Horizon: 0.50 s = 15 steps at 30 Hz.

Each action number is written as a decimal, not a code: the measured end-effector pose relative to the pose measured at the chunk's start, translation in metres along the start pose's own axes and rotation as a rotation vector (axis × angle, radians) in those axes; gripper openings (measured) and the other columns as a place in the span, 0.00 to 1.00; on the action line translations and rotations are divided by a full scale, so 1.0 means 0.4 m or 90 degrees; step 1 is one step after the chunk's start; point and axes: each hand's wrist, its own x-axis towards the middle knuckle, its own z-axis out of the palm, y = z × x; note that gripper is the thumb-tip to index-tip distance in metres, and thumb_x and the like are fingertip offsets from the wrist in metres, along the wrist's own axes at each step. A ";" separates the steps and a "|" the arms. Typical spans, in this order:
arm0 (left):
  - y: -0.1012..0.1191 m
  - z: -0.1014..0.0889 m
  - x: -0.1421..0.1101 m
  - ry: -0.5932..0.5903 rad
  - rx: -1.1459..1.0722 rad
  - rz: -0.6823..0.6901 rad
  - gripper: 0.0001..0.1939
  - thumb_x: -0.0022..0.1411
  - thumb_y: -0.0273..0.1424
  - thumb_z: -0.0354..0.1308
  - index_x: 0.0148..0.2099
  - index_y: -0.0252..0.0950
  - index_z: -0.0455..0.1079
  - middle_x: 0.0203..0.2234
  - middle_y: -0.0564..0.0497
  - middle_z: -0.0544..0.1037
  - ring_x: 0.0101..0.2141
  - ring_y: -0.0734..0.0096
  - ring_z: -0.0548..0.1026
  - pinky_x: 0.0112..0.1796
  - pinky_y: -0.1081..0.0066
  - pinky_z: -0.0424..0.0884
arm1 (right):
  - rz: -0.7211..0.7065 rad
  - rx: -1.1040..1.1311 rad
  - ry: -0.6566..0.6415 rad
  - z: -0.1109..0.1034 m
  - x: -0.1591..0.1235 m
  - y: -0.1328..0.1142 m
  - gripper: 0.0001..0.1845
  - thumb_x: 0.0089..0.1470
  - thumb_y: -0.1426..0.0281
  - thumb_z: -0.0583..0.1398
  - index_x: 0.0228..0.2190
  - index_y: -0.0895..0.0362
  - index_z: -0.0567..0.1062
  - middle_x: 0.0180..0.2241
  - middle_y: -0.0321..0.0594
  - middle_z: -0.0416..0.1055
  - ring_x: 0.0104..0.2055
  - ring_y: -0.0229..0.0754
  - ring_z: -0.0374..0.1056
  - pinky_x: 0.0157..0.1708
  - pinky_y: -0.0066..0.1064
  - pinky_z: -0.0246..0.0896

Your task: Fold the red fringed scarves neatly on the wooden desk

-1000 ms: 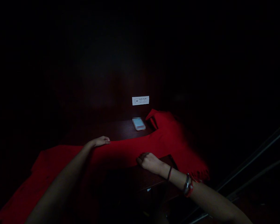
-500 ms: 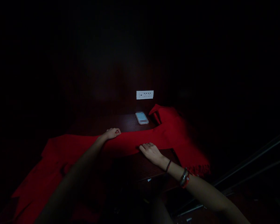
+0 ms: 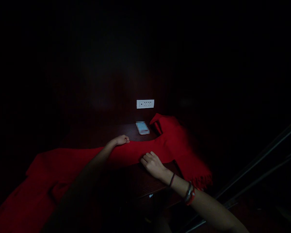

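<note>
A long red scarf [image 3: 133, 151] with a fringed end lies across the dark wooden table. Its left part spreads wide toward the lower left, and the fringed right part bends toward me. My left hand [image 3: 122, 139] pinches the scarf's far edge between thumb and fingers. At the near edge, my right hand [image 3: 154, 165] has its fingers curled closed on the cloth, knuckles up. The strip between my two hands lies fairly flat. Dark bands and a red bracelet circle my right wrist and forearm.
Behind the scarf lies a pale, blurred-out flat object [image 3: 142, 128], on the table [image 3: 106, 132]. A white socket panel [image 3: 145, 104] sits on the dark wall above. Metal rails [image 3: 259, 165] slant at the right. Deep shadow hides most surroundings.
My left hand has slid right along the scarf's far edge, nearer the pale object. My right hand stays near the same spot, its fingers curled tighter. The view has shifted slightly.
</note>
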 end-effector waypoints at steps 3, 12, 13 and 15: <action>0.045 -0.057 0.010 0.007 -0.074 0.049 0.10 0.51 0.33 0.48 0.29 0.33 0.68 0.26 0.53 0.74 0.31 0.72 0.69 0.33 0.74 0.63 | 0.118 0.094 0.071 -0.054 -0.024 0.038 0.10 0.52 0.75 0.47 0.34 0.58 0.66 0.29 0.40 0.66 0.31 0.38 0.59 0.34 0.31 0.53; 0.442 -0.159 0.160 0.061 -0.358 0.261 0.15 0.55 0.30 0.47 0.42 0.26 0.65 0.32 0.45 0.73 0.30 0.74 0.68 0.32 0.72 0.62 | 0.576 0.460 0.524 -0.190 -0.161 0.284 0.09 0.49 0.69 0.48 0.33 0.57 0.62 0.19 0.31 0.61 0.20 0.34 0.61 0.23 0.25 0.56; 0.491 -0.136 0.194 0.071 -0.349 0.276 0.16 0.56 0.30 0.46 0.43 0.26 0.65 0.33 0.44 0.73 0.30 0.74 0.68 0.31 0.71 0.62 | 0.613 0.461 0.534 -0.186 -0.185 0.315 0.10 0.48 0.69 0.47 0.35 0.58 0.61 0.18 0.31 0.61 0.20 0.35 0.61 0.22 0.25 0.56; 0.574 -0.067 0.263 0.098 -0.321 0.304 0.15 0.56 0.30 0.46 0.42 0.25 0.66 0.32 0.42 0.73 0.29 0.73 0.69 0.30 0.70 0.62 | 0.685 0.374 0.518 -0.165 -0.230 0.370 0.12 0.47 0.72 0.46 0.35 0.58 0.62 0.20 0.35 0.64 0.22 0.37 0.63 0.23 0.26 0.57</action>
